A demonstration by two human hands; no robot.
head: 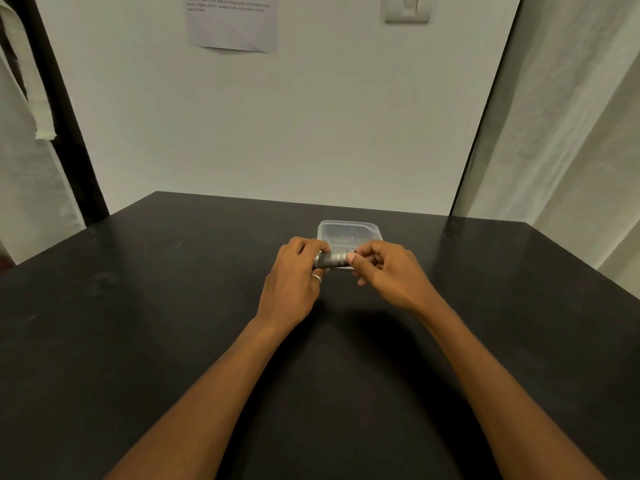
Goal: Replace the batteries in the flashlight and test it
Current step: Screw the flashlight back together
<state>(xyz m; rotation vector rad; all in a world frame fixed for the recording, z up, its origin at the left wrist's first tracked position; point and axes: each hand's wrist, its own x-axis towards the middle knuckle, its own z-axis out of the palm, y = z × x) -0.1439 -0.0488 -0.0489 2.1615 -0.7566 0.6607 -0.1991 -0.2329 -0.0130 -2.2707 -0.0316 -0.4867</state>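
Both hands are up over the dark table (138, 306) holding a small grey flashlight (331, 260) sideways between them. The left hand (294, 275) is wrapped around one end, ring on a finger. The right hand (388, 268) pinches the other end with thumb and fingertips. Just behind the grip sits a clear plastic container (349, 232); what's inside is too blurry to tell.
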